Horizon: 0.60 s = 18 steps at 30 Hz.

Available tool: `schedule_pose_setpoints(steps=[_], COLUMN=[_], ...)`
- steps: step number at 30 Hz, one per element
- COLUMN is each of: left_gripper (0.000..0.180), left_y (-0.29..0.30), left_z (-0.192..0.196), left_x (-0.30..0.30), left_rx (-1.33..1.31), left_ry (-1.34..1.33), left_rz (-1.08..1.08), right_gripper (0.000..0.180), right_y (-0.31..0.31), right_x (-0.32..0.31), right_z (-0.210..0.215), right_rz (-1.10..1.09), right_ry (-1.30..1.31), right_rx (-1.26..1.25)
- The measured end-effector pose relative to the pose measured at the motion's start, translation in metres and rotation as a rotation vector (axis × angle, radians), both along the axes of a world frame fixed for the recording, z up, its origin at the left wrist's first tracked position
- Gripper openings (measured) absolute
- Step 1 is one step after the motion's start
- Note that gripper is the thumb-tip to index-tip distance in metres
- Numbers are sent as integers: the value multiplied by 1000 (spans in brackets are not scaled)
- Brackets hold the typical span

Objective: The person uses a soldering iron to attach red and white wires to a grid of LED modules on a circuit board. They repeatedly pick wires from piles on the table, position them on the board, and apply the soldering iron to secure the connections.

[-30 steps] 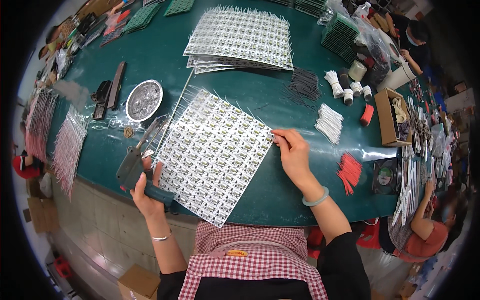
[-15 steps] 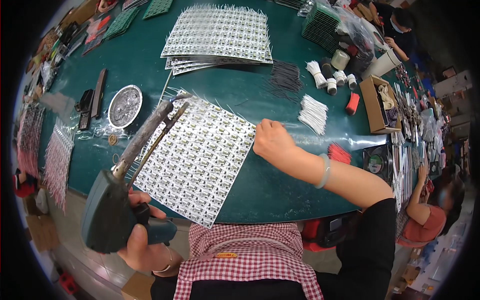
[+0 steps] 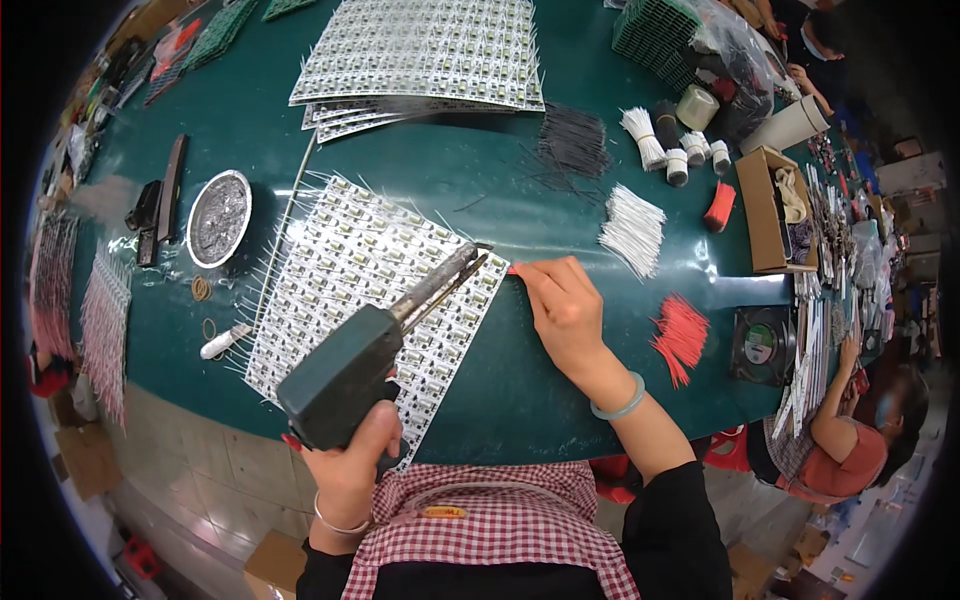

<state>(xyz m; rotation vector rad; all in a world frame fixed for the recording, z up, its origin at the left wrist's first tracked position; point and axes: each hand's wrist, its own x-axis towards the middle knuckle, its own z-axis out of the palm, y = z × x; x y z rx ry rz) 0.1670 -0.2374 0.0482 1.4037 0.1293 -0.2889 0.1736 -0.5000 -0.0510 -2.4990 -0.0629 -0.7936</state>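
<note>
On the checked apron [image 3: 500, 532] there is an orange label [image 3: 444, 512] with letters — the fan's [image 3: 782, 352] round label [image 3: 758, 340] is unreadable.

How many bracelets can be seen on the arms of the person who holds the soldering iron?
2: a silver bracelet around the wrist of the left hand, and a pale green bracelet below the right hand. The sleeves could hide more.

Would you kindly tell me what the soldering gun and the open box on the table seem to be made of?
Soldering gun: smooth, matte dark green, so probably moulded plastic; its scuffed grey barrel appears metal. Open box: brown, matte, thin-walled, so likely cardboard.
</note>
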Motion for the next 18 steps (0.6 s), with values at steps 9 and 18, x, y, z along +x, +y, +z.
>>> schedule_pose_setpoints(steps=[9,18], left_gripper=[29,25], left_y=[-32,-40], left_z=[-21,-29], left_x=[9,16], left_rx=[332,434], left_ry=[-150,-213], left_rz=[-143,-253], right_gripper=[24,33], right_y=[-3,-1], right_x=[0,2], right_z=[-3,-1], right_rz=[5,16], right_ry=[16,62], right_rx=[-70,-102])
